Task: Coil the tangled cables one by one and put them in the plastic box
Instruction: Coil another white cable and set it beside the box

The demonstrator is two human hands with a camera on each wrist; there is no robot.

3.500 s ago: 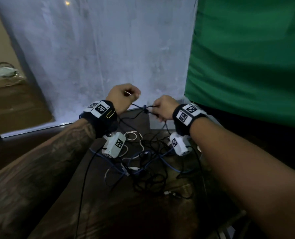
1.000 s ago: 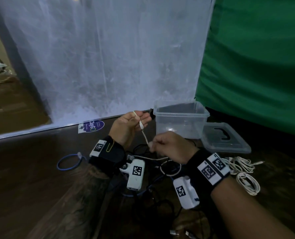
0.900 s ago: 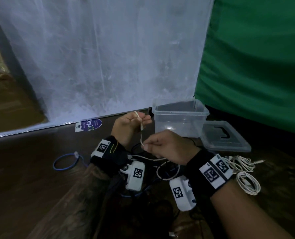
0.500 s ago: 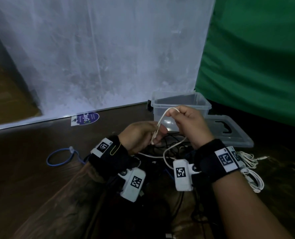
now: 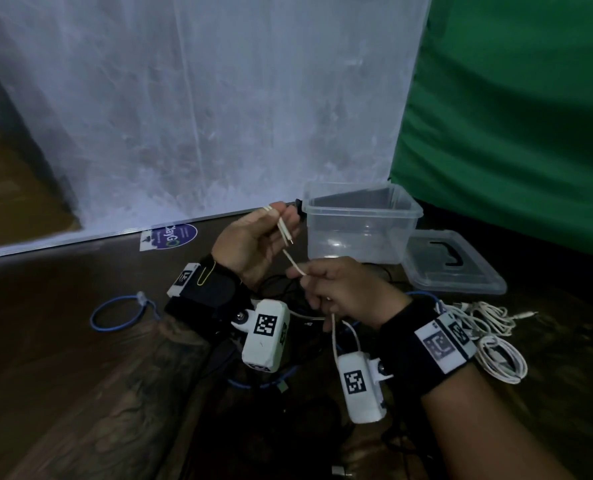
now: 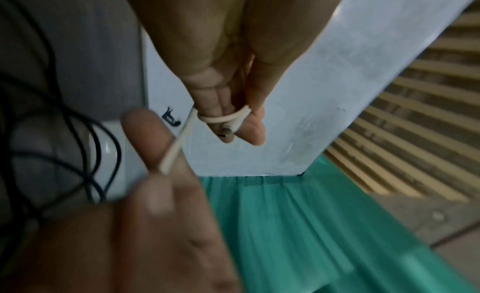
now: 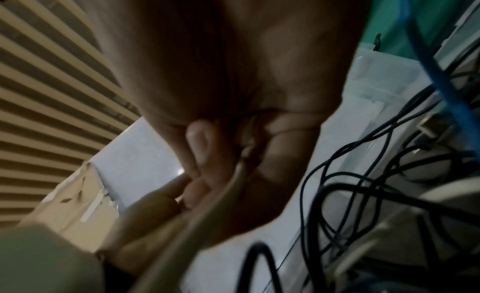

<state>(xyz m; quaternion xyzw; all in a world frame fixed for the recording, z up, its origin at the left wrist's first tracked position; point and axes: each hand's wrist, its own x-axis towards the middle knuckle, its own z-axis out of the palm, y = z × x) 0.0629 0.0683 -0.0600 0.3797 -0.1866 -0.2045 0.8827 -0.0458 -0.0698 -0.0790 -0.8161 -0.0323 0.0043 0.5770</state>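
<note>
My left hand (image 5: pixel 281 220) is raised, palm toward me, just left of the clear plastic box (image 5: pixel 357 237). It holds a thin white cable (image 5: pixel 290 258) whose plug end (image 5: pixel 291 240) hangs from the fingers. In the left wrist view the white cable (image 6: pixel 223 117) is looped round two fingertips, with the metal plug (image 6: pixel 228 131) sticking out. My right hand (image 5: pixel 302 271) sits lower and nearer me, pinching the same cable taut. The rest of the cable runs down from that hand into the tangle of black and blue cables (image 5: pixel 271 375) under my wrists.
The box's lid (image 5: pixel 451 268) lies flat to the right of the box. Coiled white cables (image 5: pixel 492 337) lie on the dark floor at the right. A coiled blue cable (image 5: pixel 122 311) lies at the left. A white sheet and a green cloth hang behind.
Half a second ago my right hand was up by the box rim, carrying a loop of white cable. It has dropped toward me and my left hand has risen, with the loop round its fingers.
</note>
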